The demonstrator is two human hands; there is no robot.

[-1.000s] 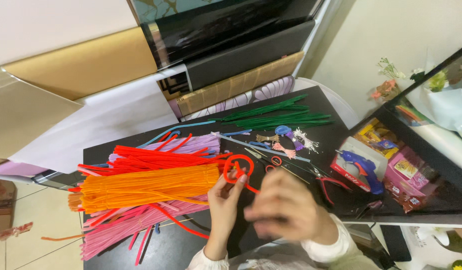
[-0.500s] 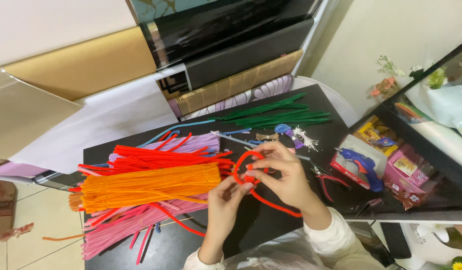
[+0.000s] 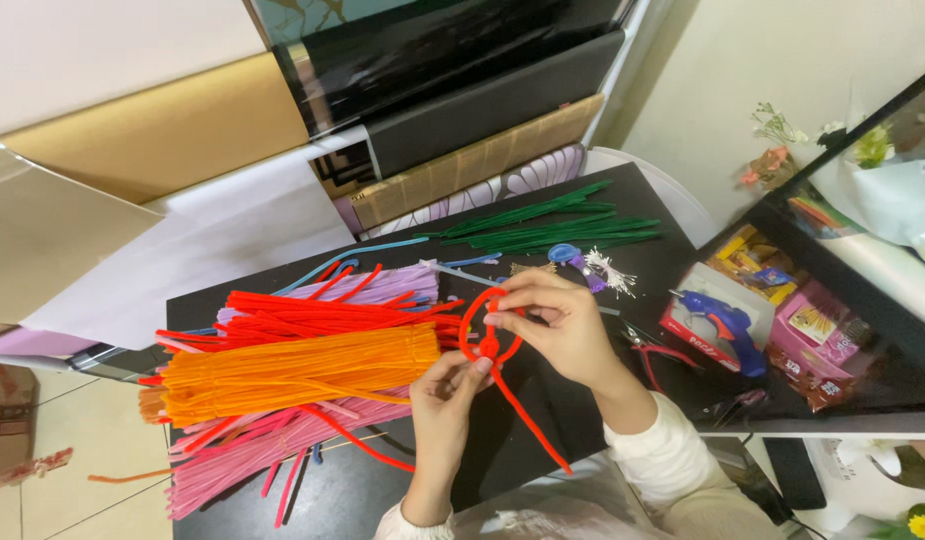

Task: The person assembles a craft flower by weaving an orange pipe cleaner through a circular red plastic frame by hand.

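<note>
Spreading across the black table lie bundles of orange pipe cleaners, red ones, pink ones and green ones. Above the table's middle, the right hand and left hand have their fingers closed on a looped red pipe cleaner, whose tail trails toward the person. A blue glue gun rests right.

A black table stands on a pale tiled floor. Behind the table, large sheets lean against the wall: a gold sheet, a black sheet and a white sheet. Right of the table a plain cream wall rises. Further right a dark shelf runs beside the table. Light is soft and even.
</note>
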